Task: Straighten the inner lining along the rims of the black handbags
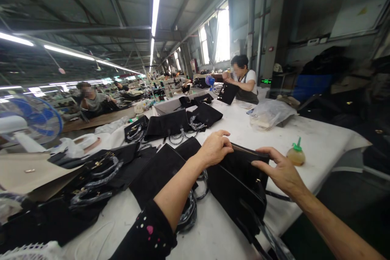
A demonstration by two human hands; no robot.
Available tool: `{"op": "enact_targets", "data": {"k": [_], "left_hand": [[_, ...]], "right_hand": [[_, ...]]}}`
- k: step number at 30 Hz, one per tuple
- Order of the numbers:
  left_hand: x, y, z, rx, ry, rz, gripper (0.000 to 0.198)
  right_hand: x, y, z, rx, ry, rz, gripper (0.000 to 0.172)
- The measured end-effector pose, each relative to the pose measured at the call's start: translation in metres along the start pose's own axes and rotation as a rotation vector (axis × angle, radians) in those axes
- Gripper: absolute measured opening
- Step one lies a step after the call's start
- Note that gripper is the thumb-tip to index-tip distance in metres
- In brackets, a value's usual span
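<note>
A black handbag [237, 191] stands tilted on the white-covered table in front of me, its top edge toward my hands. My left hand [215, 148] is at the far left end of that edge, fingers bent and pressed together on the rim. On the right end, my right hand [278, 168] pinches the rim between thumb and fingers. A small gold-coloured fitting shows on the bag near my right hand. Plastic-wrapped handles [271, 235] hang toward the near side. The bag's inside is mostly hidden.
More black bags [167, 124] with wrapped handles lie left and ahead. A glue bottle [296, 154] with a green nozzle stands to the right, behind it a clear plastic bag [271, 113]. A co-worker [243, 81] holds a black bag across the table. A blue fan [33, 118] stands left.
</note>
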State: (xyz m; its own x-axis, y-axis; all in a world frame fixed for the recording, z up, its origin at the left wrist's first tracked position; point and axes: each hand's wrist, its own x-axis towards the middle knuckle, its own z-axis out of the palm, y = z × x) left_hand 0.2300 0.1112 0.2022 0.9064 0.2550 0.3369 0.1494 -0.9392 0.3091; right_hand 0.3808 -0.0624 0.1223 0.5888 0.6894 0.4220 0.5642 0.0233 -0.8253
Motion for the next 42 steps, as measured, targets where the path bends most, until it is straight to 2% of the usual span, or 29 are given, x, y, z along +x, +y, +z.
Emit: {"op": "enact_targets", "data": {"k": [5,11,21,28,33,37,39,42], "left_hand": [[0.004,-0.001,0.006,-0.003,0.04,-0.072,0.011],[0.008,0.003,0.01,0.06,0.065,-0.148,0.013],[0.011,0.008,0.013,0.169,0.098,-0.236,0.017],[0.012,0.009,0.013,0.206,0.111,-0.279,0.019],[0.01,0.01,0.013,0.202,0.12,-0.286,0.018],[0.011,0.011,0.013,0.196,0.123,-0.307,0.018],[0.012,0.011,0.014,0.199,0.133,-0.315,0.019],[0.013,0.009,0.015,0.195,0.135,-0.309,0.018]], "right_hand": [[0.01,0.011,0.001,0.025,0.04,0.055,0.038],[0.018,0.013,0.002,0.148,-0.038,0.181,0.033],[0.027,0.0,0.004,0.013,0.01,0.209,0.027],[0.031,-0.012,0.006,-0.124,0.019,0.114,0.023],[0.042,-0.019,0.009,-0.229,-0.06,-0.128,0.016],[0.05,-0.019,0.01,-0.321,-0.054,-0.186,0.017],[0.053,-0.02,0.012,-0.393,-0.068,-0.207,0.017],[0.054,-0.025,0.016,-0.597,-0.117,-0.315,0.018]]}}
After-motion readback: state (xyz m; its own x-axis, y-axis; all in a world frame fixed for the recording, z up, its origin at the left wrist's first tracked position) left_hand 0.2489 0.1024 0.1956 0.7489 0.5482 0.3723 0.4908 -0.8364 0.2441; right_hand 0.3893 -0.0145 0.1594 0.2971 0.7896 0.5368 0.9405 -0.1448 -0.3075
